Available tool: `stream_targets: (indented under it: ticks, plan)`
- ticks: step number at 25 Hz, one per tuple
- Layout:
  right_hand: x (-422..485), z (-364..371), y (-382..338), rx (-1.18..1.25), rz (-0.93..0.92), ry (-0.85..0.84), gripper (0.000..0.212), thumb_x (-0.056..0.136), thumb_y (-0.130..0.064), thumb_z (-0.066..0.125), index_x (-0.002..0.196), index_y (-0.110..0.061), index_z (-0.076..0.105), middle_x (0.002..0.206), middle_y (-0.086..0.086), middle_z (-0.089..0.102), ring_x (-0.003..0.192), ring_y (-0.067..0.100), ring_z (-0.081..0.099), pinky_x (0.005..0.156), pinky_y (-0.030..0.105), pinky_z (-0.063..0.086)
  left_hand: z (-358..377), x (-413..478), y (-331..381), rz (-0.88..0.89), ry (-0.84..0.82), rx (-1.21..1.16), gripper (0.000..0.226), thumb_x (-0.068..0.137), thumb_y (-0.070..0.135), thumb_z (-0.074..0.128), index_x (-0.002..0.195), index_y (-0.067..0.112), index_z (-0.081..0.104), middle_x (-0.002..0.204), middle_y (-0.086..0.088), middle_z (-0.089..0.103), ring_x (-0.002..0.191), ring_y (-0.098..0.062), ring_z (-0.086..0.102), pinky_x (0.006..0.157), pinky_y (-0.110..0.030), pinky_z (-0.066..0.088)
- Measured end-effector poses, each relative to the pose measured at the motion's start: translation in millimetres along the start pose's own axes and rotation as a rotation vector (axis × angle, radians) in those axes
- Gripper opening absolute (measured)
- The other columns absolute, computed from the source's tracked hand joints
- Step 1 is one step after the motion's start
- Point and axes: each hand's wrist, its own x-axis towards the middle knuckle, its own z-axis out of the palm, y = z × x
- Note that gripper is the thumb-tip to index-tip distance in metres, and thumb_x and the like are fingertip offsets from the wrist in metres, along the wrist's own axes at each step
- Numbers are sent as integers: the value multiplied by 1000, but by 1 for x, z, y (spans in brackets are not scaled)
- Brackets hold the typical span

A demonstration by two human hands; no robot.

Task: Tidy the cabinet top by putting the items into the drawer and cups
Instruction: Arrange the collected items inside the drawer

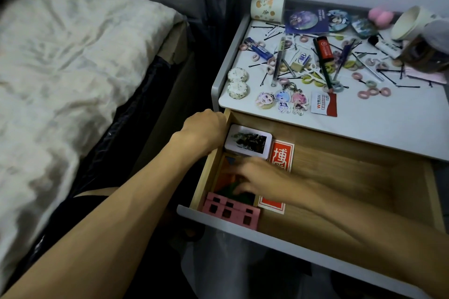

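Your left hand sits on the left wall of the open drawer. As far as shows, its fingers curl over the edge, likely to steady the drawer while you work inside. Your right hand is down in the drawer's left part and blurred. Its fingers lie over a dark item with orange and green, but I cannot tell whether they pinch it or only press on it. You are probably packing that corner tight so the bare wood to the right of that hand stays free.

Around your right hand, count:
- one white tin just beyond it
- one red card pack running under it
- one pink block nearer you

Beyond both hands the tabletop carries most of the task's things:
- three keychains
- two round packets
- one blue lighter
- one red lighter
- hairpins and hair rings too many to count

A paper cup lies tipped far beyond your left hand, and a second cup lies tipped far to the right. You will likely need to stand both upright before filling them.
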Motion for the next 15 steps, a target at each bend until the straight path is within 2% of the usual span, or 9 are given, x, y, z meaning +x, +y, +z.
stream_targets:
  ticks: [2,3,6,8,10,13,15]
  plan:
    - [-11,-32,4,-40,8,220,32,88,-18,69,119,-14,66,111,1,64,96,7,58,92,30,51,-8,-5,-4,-45,171,9,20,94,21,57,109,9,60,105,-13,64,94,-32,64,69,-37,49]
    - [-17,-50,7,-40,32,340,28,87,-18,70,115,-15,68,106,-1,66,89,6,59,86,31,53,-10,-7,-4,-48,284,27,22,94,27,58,110,12,62,106,-13,63,95,-33,63,66,-36,43]
    - [-20,-99,21,-69,81,602,30,84,-21,73,114,-20,69,107,-3,64,89,10,60,83,31,51,-23,-8,-1,31,594,-145,23,92,35,60,104,16,63,102,-8,65,92,-32,63,67,-37,44]
    - [-13,-126,31,-141,124,606,41,81,-26,76,121,-23,65,114,-1,60,102,15,55,86,33,46,-30,-2,3,108,663,-229,27,91,34,62,111,17,61,106,-5,64,95,-29,62,67,-35,42]
    - [-2,-139,38,-231,147,496,48,80,-31,77,125,-24,62,118,-1,57,112,17,49,91,35,43,-34,6,9,133,637,-224,33,91,34,63,118,16,58,110,-8,62,97,-29,61,66,-33,38]
    - [7,-144,40,-318,124,400,42,81,-35,75,121,-25,64,113,-2,60,112,17,48,92,40,44,-34,24,16,123,594,-134,37,90,34,63,119,12,56,113,-11,63,99,-32,60,66,-34,39]
    - [10,-147,40,-348,98,373,39,82,-37,74,117,-24,64,110,-2,62,109,14,49,91,37,46,-37,34,21,111,579,-46,36,90,32,61,118,10,55,111,-13,63,100,-34,60,64,-36,38]
